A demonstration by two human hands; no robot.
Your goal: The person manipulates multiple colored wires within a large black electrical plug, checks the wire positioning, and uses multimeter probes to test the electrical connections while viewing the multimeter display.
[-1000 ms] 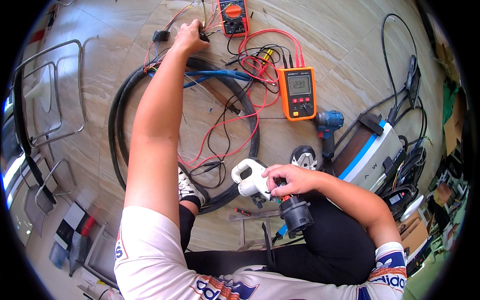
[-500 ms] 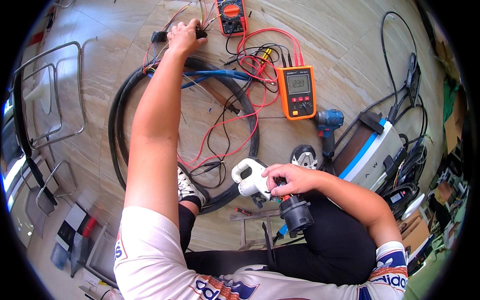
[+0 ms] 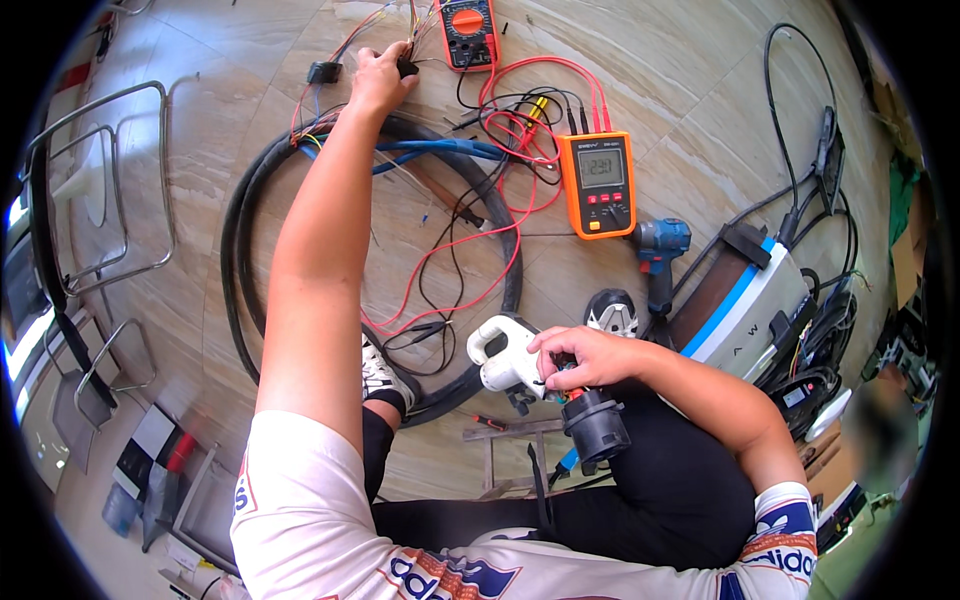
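My left hand (image 3: pixel 383 78) reaches far forward, its fingers closed round a small black part (image 3: pixel 407 67) from which thin coloured wires run; most of it is hidden. Beside that hand lies a black block (image 3: pixel 323 72) with wires. Above my thigh, my right hand (image 3: pixel 580 358) grips an opened charging plug with a white handle (image 3: pixel 506 360) and a round black connector end (image 3: pixel 596 425). Orange and green bits show inside it, under my fingers. A red and black multimeter (image 3: pixel 467 35) and an orange meter with a lit display (image 3: pixel 600 185) lie on the floor.
A thick black cable (image 3: pixel 240 240) coils round my feet, with red and black test leads (image 3: pixel 445 245) across it. To the right are a blue cordless drill (image 3: pixel 658 255) and a white and blue case (image 3: pixel 740 310) with cables. A metal-framed chair (image 3: pixel 120 190) stands left.
My left hand has shifted slightly right, away from the black block, and its fingers are drawn closer together. My right hand keeps hold of the charging plug. The view has moved a little.
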